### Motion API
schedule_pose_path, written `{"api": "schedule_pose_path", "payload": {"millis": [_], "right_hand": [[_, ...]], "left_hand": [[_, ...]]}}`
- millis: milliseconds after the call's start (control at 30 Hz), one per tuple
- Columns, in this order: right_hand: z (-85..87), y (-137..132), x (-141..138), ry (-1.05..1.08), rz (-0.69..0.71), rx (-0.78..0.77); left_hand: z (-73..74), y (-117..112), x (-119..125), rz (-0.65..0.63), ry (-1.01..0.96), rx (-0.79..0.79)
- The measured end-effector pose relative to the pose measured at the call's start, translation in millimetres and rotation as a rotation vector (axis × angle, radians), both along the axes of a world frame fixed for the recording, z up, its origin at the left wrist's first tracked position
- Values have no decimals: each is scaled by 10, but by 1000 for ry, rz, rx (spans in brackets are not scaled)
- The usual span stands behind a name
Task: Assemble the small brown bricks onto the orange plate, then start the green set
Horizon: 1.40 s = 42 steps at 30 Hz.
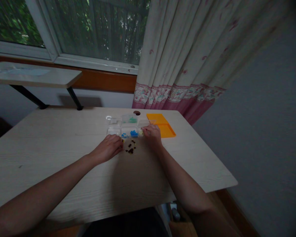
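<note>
A clear plastic compartment box [124, 125] sits on the pale wooden table [64, 154], with blue bits [131, 133] in its near cells and green bits [132, 120] in a far cell. Several small dark pieces [130, 146] lie loose on the table just in front of it. My left hand [109, 148] rests curled beside the dark pieces, fingertips pinched together at their left edge; what it pinches is too small to name. My right hand [152, 135] is curled at the box's right end, fingertips closed at the pale contents there.
An orange lid or tray [161, 126] lies flat right of the box. A raised shelf on black legs [34, 77] stands at the back left under the window. A flowered curtain [187, 65] hangs behind the table's far right corner. The table's right edge drops to the floor.
</note>
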State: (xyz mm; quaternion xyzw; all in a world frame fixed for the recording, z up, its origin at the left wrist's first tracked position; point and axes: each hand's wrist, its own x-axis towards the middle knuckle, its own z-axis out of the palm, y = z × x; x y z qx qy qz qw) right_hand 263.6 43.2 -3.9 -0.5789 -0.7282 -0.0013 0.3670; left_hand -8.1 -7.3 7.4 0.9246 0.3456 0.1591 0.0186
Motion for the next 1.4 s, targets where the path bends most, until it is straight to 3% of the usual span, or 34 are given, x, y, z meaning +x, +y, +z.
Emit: {"api": "schedule_pose_path", "payload": {"millis": [200, 433, 667, 833, 1067, 1400], "right_hand": [[15, -5, -6, 8, 7, -4], [42, -37, -35, 18, 39, 55], [104, -190, -229, 4, 181, 126], [145, -325, -400, -29, 310, 66], [133, -426, -515, -55, 476, 109], [83, -434, -550, -76, 549, 99]], "left_hand": [[-14, -3, 8, 39, -41, 16], [-47, 46, 10, 86, -412, -73], [22, -66, 43, 291, -877, -525], [-12, -56, 76, 251, -970, -659], [-88, 17, 70, 146, -1054, -772], [-114, 44, 81, 23, -1038, -910]]}}
